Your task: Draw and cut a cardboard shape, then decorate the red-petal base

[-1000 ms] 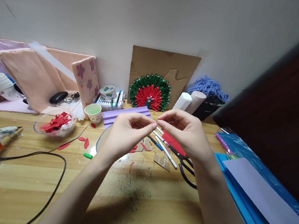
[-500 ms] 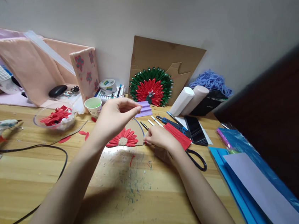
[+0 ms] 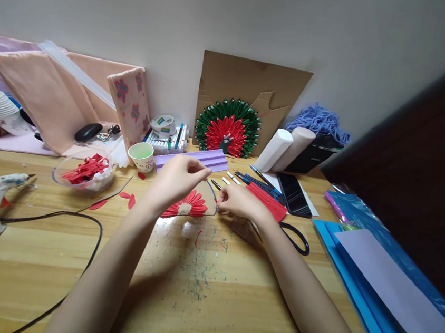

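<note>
- The left hand point(image 3: 177, 178) is held above the red paper flower point(image 3: 188, 205), thumb pinched to fingertips; what is pinched cannot be told.
- The flower's round card point(image 3: 208, 194) is gripped at its rim by the right hand point(image 3: 240, 203).
- The card is best pressed flat on the bench point(image 3: 201, 291).

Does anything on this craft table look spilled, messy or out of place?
Only small things. A few red paper petals lie loose on the wooden table, outside the clear bowl that holds the rest. Nearer the person than the red paper flower, green and dark flecks speckle the wood. Nothing looks broken.
</note>
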Motion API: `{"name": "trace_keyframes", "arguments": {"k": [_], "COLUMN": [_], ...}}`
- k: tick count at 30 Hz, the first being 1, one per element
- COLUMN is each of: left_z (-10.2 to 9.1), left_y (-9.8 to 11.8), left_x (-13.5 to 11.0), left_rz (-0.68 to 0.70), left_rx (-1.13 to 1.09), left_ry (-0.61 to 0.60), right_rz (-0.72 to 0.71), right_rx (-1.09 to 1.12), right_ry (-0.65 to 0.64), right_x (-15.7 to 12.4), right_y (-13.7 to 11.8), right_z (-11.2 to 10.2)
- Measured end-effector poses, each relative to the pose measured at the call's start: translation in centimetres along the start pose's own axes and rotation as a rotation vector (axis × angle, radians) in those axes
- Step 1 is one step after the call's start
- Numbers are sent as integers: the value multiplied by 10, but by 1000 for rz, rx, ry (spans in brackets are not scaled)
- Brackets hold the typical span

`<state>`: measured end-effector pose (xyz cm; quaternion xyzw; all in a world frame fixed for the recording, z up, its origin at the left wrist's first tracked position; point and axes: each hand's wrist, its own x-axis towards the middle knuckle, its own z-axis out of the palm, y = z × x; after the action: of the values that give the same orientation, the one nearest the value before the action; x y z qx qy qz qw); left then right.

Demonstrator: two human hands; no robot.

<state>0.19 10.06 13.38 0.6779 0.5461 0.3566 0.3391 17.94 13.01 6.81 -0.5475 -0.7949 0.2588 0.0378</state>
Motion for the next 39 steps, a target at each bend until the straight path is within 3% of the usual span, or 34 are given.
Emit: {"name": "trace_keyframes", "arguments": {"k": [5, 10, 18, 23, 27, 32, 35, 39], "left_z": [17, 31, 20, 11, 7, 5, 5, 4], "left_y": [-14, -4, 9, 11, 15, 17, 18, 20], "left_x": [1, 0, 1, 1, -1, -4, -5, -7], "left_rz": [19, 39, 6, 50, 66, 155, 215, 253], "left_rx": [21, -109, -229, -275, -282, -222, -146, -112], "left_ry": [-43, -76, -76, -71, -58, -109, -92, -93], "right_rz": [-189, -303, -488, -565, -456, -346, -326, -330], "right_rx": [89, -146, -242, -143, 281, 751, 836, 914], "right_ry": [305, 562, 757, 757, 741, 416, 286, 214], "right_x": [-23, -42, -45, -50, -49, -41, -40, -41], "right_y": [-13, -26, -23, -27, -27, -17, -13, -13], "right_z": [-26, -38, -40, -44, -48, -53, -55, -54]}}
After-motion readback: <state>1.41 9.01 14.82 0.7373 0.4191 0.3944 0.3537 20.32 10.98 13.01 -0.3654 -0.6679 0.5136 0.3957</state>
